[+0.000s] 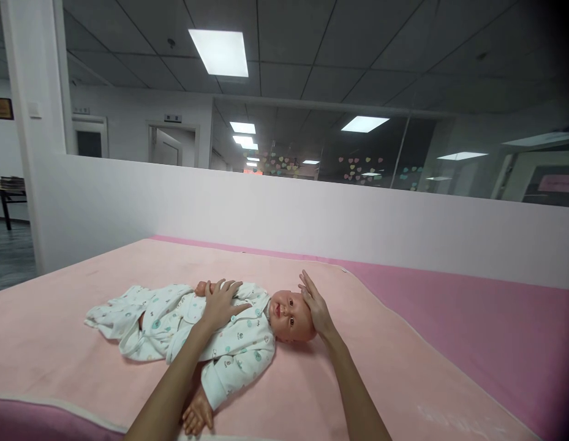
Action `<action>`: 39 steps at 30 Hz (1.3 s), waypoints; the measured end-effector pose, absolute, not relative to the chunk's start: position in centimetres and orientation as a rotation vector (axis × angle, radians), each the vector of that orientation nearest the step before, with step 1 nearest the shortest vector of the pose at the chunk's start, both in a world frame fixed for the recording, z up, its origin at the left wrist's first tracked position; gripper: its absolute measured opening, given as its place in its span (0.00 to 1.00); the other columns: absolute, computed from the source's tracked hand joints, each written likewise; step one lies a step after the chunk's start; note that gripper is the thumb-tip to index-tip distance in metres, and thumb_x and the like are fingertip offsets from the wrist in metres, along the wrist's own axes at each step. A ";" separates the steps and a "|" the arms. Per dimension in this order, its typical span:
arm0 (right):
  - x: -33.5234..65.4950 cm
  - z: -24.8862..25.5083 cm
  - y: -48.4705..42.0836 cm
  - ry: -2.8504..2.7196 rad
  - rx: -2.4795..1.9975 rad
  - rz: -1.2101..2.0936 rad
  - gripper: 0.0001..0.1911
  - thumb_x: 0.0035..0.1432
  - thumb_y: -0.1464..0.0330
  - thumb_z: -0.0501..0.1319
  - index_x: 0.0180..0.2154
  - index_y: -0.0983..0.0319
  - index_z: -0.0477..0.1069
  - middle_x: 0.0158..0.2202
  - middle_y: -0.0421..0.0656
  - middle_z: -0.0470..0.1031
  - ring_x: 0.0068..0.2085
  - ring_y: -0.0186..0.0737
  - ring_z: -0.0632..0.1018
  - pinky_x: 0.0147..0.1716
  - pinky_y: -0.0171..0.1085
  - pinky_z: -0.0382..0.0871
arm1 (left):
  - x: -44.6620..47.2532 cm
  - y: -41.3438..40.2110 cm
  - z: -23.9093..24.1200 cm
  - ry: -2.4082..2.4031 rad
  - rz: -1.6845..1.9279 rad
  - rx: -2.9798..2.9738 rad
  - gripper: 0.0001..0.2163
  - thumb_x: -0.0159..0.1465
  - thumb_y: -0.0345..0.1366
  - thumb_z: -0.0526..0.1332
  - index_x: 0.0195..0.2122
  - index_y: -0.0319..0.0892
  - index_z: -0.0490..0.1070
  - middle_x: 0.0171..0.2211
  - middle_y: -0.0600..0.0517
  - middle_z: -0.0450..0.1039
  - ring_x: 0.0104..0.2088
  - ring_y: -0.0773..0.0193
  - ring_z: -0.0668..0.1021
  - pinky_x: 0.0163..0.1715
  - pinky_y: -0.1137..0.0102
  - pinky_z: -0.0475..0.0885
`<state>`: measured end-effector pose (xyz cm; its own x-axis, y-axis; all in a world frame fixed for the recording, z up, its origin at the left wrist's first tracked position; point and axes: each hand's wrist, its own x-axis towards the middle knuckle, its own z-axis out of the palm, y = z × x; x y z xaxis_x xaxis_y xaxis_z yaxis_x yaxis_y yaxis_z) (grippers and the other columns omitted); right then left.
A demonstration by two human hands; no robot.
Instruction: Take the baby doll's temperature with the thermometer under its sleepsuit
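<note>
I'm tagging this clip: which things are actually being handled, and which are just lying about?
In hand: baby doll, left hand on its chest, right hand against its head; pale pink blanket beneath it.
Lying about: magenta sheet, white partition, heart stickers on glass, table at far left.

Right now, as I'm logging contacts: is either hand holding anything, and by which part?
Nothing is held in a closed grip. The left hand rests open on the chest of the doll; the right hand lies open against the top of its head.
</note>
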<state>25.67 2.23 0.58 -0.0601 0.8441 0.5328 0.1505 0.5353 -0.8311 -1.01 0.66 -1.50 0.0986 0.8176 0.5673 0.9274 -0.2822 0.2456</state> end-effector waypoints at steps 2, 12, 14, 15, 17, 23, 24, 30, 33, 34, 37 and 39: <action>25.6 0.6 2.1 -1.592 -0.899 0.719 0.24 0.52 0.52 0.55 0.45 0.59 0.71 0.52 0.44 0.67 0.53 0.45 0.68 0.54 0.44 0.57 | -1.0 0.7 -1.5 -1.761 -0.949 -2.190 0.23 0.57 0.54 0.52 0.51 0.52 0.62 0.52 0.51 0.65 0.55 0.49 0.60 0.54 0.43 0.41; 25.8 0.3 2.7 -1.584 -0.902 0.728 0.26 0.50 0.53 0.57 0.50 0.56 0.67 0.54 0.43 0.65 0.53 0.45 0.67 0.54 0.46 0.58 | -1.0 0.9 -1.6 -1.790 -0.933 -2.197 0.22 0.58 0.52 0.53 0.52 0.52 0.61 0.51 0.51 0.65 0.55 0.49 0.60 0.54 0.44 0.41; 25.8 0.4 2.7 -1.586 -0.909 0.720 0.26 0.50 0.52 0.57 0.49 0.57 0.68 0.53 0.43 0.67 0.52 0.46 0.68 0.54 0.46 0.59 | -1.0 0.9 -1.6 -1.794 -0.937 -2.202 0.23 0.57 0.53 0.54 0.52 0.52 0.61 0.51 0.50 0.65 0.55 0.49 0.59 0.54 0.44 0.40; 25.8 0.5 2.6 -1.596 -0.917 0.721 0.25 0.50 0.51 0.57 0.45 0.58 0.71 0.50 0.44 0.69 0.51 0.46 0.70 0.53 0.46 0.60 | -1.0 1.0 -1.6 -1.793 -0.937 -2.204 0.23 0.57 0.53 0.54 0.52 0.52 0.61 0.51 0.50 0.65 0.55 0.49 0.59 0.54 0.44 0.40; 25.7 0.6 2.5 -1.622 -0.933 0.725 0.23 0.50 0.50 0.56 0.37 0.61 0.75 0.44 0.46 0.74 0.48 0.47 0.72 0.52 0.45 0.61 | -1.0 1.0 -1.6 -1.794 -0.938 -2.204 0.23 0.57 0.53 0.54 0.52 0.52 0.61 0.52 0.50 0.65 0.55 0.49 0.59 0.54 0.44 0.40; 25.9 0.4 2.6 -1.606 -0.936 0.703 0.24 0.52 0.53 0.55 0.46 0.59 0.70 0.51 0.44 0.69 0.52 0.45 0.68 0.54 0.44 0.58 | -1.0 0.8 -1.5 -1.783 -0.934 -2.188 0.23 0.58 0.53 0.51 0.52 0.53 0.61 0.52 0.51 0.65 0.56 0.50 0.59 0.54 0.44 0.41; 25.9 0.4 2.6 -1.597 -0.941 0.694 0.25 0.52 0.54 0.55 0.49 0.58 0.68 0.52 0.43 0.67 0.53 0.45 0.68 0.54 0.44 0.58 | -1.0 0.8 -1.5 -1.781 -0.932 -2.190 0.23 0.58 0.53 0.51 0.52 0.52 0.61 0.52 0.51 0.65 0.56 0.50 0.59 0.54 0.44 0.41; 25.8 0.7 2.4 -1.609 -0.949 0.687 0.23 0.51 0.53 0.56 0.42 0.60 0.73 0.46 0.45 0.73 0.49 0.47 0.71 0.52 0.45 0.61 | -1.0 0.8 -1.5 -1.797 -0.929 -2.201 0.22 0.58 0.52 0.53 0.52 0.52 0.61 0.52 0.50 0.64 0.56 0.50 0.59 0.54 0.44 0.41; 25.6 0.9 2.1 -1.624 -0.942 0.705 0.22 0.50 0.51 0.56 0.32 0.61 0.76 0.41 0.47 0.75 0.46 0.47 0.73 0.50 0.45 0.63 | -0.9 0.9 -1.5 -1.795 -0.934 -2.194 0.23 0.57 0.53 0.53 0.52 0.52 0.61 0.52 0.50 0.65 0.55 0.50 0.59 0.54 0.44 0.41; 25.5 0.9 2.1 -1.622 -0.938 0.708 0.22 0.50 0.51 0.55 0.32 0.61 0.76 0.41 0.47 0.75 0.46 0.47 0.73 0.50 0.45 0.63 | -0.9 0.9 -1.5 -1.794 -0.937 -2.192 0.24 0.57 0.54 0.54 0.52 0.52 0.61 0.51 0.50 0.65 0.55 0.49 0.59 0.54 0.44 0.41; 25.6 0.6 2.4 -1.604 -0.928 0.700 0.22 0.50 0.51 0.56 0.36 0.61 0.75 0.44 0.46 0.74 0.48 0.47 0.71 0.51 0.45 0.61 | -0.9 0.8 -1.5 -1.789 -0.950 -2.189 0.24 0.56 0.55 0.54 0.51 0.52 0.62 0.51 0.50 0.65 0.55 0.49 0.59 0.54 0.44 0.41; 25.8 0.3 2.7 -1.581 -0.923 0.687 0.23 0.51 0.52 0.56 0.42 0.60 0.72 0.48 0.46 0.71 0.51 0.46 0.69 0.53 0.45 0.60 | -0.9 0.8 -1.5 -1.784 -0.954 -2.193 0.24 0.56 0.55 0.54 0.51 0.52 0.62 0.51 0.51 0.65 0.55 0.49 0.59 0.54 0.44 0.42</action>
